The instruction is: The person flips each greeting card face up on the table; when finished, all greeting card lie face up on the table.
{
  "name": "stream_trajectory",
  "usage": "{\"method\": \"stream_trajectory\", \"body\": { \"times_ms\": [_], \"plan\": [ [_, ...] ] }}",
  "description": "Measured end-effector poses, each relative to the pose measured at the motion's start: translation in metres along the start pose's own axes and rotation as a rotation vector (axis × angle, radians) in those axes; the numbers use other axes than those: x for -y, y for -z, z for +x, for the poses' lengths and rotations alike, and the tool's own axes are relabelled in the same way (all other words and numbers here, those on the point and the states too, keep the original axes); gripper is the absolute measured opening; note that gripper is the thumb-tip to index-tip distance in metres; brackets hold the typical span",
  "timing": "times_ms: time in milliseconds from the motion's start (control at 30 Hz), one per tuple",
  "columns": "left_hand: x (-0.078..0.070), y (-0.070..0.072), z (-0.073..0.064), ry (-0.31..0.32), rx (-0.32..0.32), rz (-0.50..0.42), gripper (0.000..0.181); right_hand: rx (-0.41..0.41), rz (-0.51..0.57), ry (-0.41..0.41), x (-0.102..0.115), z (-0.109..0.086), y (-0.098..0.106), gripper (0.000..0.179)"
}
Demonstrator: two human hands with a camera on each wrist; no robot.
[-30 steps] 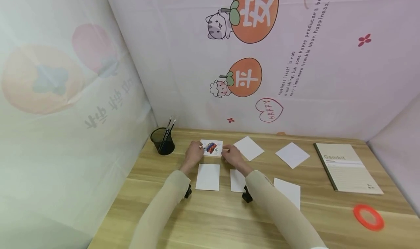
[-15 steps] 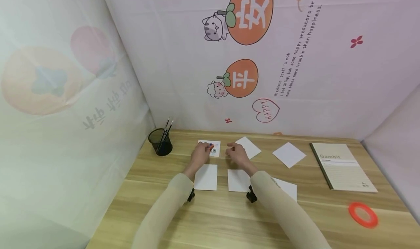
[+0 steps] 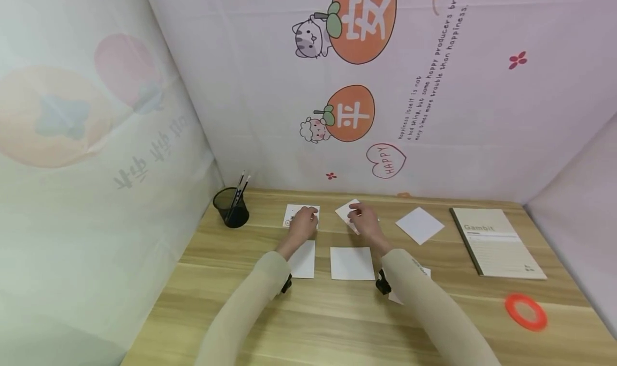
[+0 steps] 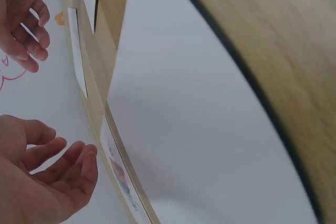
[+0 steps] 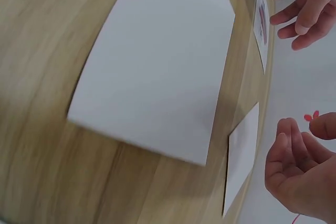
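Note:
My left hand (image 3: 302, 224) hovers over a white card with a coloured print (image 3: 290, 213), its fingers loosely bent and nothing between them. The print shows better beside that hand in the left wrist view, where the printed card (image 4: 122, 174) lies flat. Over a blank white card (image 3: 344, 211), turned like a diamond, hangs my right hand (image 3: 365, 222). Its fingers are relaxed too, and in the right wrist view they stand apart from the diamond-turned card (image 5: 242, 153). Two more blank cards, a left one (image 3: 303, 260) and a right one (image 3: 352, 263), lie nearer the front.
Another blank card (image 3: 420, 225) lies to the right, and one (image 3: 396, 297) is partly under my right sleeve. A black mesh pen cup (image 3: 232, 210) stands back left. A notebook (image 3: 498, 243) and a red ring (image 3: 526, 312) are at the right. A printed curtain rises behind.
Both hands held the printed card's sides a second ago. The left hand has moved over the card, which now looks turned around; the right hand has let go and moved right.

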State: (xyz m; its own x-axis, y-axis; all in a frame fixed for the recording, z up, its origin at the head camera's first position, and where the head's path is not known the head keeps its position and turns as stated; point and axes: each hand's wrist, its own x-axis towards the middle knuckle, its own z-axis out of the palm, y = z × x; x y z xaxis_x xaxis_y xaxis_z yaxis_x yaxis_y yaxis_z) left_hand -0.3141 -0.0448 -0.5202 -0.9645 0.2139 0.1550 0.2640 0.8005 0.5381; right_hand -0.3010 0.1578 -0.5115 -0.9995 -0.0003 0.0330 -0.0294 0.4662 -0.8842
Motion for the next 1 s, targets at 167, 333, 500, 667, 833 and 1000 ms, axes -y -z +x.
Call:
{"method": "stream_trajectory", "body": {
  "times_ms": [167, 333, 500, 667, 833, 1000],
  "plan": [
    [-0.014, -0.008, 0.002, -0.019, 0.041, -0.020, 0.030, -0.039, -0.017, -0.012, -0.010, 0.002, 0.011, 0.035],
    [-0.030, -0.019, 0.000, -0.033, 0.097, -0.058, 0.033, -0.084, -0.080, 0.009, -0.017, 0.001, 0.020, 0.035],
    [-0.044, -0.031, -0.001, -0.070, 0.094, -0.020, 0.034, -0.118, -0.136, 0.048, -0.022, -0.002, 0.026, 0.033],
    [-0.051, -0.040, 0.000, -0.042, 0.091, -0.001, 0.039, -0.126, -0.161, 0.040, -0.028, -0.004, 0.031, 0.035],
    [-0.055, -0.051, 0.003, -0.015, 0.090, 0.003, 0.051, -0.099, -0.185, 0.006, -0.033, -0.002, 0.035, 0.039],
    [-0.060, -0.060, 0.006, -0.008, 0.102, 0.060, 0.059, -0.066, -0.276, -0.044, -0.039, 0.001, 0.035, 0.046]
  ]
}}
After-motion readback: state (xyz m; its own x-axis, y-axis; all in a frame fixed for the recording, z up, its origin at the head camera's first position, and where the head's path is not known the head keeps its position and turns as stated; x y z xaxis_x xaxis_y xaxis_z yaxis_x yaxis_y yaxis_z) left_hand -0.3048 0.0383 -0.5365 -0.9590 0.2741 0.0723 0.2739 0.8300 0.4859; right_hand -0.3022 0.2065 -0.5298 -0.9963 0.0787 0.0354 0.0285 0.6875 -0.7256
